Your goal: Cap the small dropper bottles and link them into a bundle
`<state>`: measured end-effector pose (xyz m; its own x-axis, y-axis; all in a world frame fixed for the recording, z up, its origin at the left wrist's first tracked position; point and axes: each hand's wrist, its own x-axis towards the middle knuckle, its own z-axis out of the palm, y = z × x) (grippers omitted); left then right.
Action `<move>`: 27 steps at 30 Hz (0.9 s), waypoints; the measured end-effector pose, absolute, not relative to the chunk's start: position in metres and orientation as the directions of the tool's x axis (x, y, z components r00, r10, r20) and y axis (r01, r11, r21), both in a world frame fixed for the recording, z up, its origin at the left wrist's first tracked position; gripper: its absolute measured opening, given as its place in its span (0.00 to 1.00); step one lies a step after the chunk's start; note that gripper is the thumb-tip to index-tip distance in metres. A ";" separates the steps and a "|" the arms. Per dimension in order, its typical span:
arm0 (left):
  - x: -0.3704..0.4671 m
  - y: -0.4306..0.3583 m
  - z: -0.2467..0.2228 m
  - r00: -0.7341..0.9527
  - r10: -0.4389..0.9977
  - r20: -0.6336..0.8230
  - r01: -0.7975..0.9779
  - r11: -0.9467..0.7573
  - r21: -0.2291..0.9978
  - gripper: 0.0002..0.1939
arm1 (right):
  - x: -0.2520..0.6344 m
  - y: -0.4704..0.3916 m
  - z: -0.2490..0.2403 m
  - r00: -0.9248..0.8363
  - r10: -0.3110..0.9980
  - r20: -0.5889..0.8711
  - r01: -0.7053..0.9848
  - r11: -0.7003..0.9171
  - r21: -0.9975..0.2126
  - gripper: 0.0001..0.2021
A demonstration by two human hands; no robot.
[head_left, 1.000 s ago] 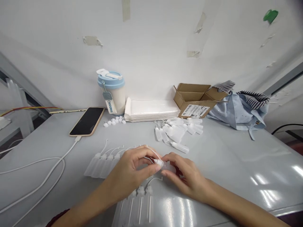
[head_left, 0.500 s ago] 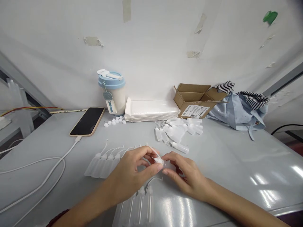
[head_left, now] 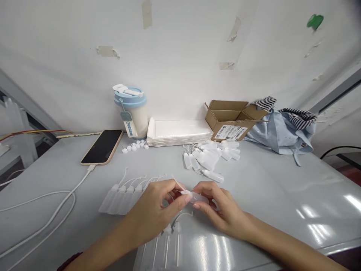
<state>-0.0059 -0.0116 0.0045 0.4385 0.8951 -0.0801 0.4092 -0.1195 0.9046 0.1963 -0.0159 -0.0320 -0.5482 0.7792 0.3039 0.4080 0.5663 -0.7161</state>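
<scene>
The left hand (head_left: 159, 205) pinches the white nozzle end of a small bottle (head_left: 200, 198) between thumb and fingers, while the right hand (head_left: 224, 210) holds the bottle's clear body in a narrow grip, so the bottle lies nearly level between both hands, just above the table (head_left: 267, 192). Compared with half a second ago, the left thumb covers more of the nozzle, and more of the body shows beside the right fingertips; the thin strap (head_left: 178, 183) slants up and left from the nozzle, as before. The surroundings sit slightly differently in view, but their layout is unchanged: one row of bottles (head_left: 121, 199) lies left of the grip, another row (head_left: 167, 248) lies on its near side, partly behind the left forearm, and a loose pile of bottles (head_left: 208, 159) lies beyond it. Farther off, to the left, small caps (head_left: 134, 147) cluster by a cup (head_left: 138, 118) and phone (head_left: 102, 147).
</scene>
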 end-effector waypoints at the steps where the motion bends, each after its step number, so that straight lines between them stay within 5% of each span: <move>1: -0.006 -0.012 0.005 0.435 0.896 -0.085 0.419 -0.118 0.900 0.11 | 0.196 -0.016 -0.032 -0.541 0.781 0.312 0.405 0.567 -0.718 0.08; 9: -0.005 -0.011 0.006 0.408 0.909 -0.087 0.384 -0.085 0.919 0.12 | 0.196 -0.015 -0.025 -0.477 0.817 0.322 0.420 0.535 -0.733 0.05; 17: -0.003 -0.014 0.004 0.442 0.897 0.018 0.438 -0.234 0.868 0.07 | 0.195 -0.013 -0.018 -0.437 0.897 0.073 0.315 0.229 -0.921 0.11; 27: -0.009 -0.011 0.003 0.532 0.821 -0.206 0.312 0.036 0.950 0.18 | 0.197 -0.015 -0.021 -0.397 0.896 0.201 0.372 0.357 -0.856 0.09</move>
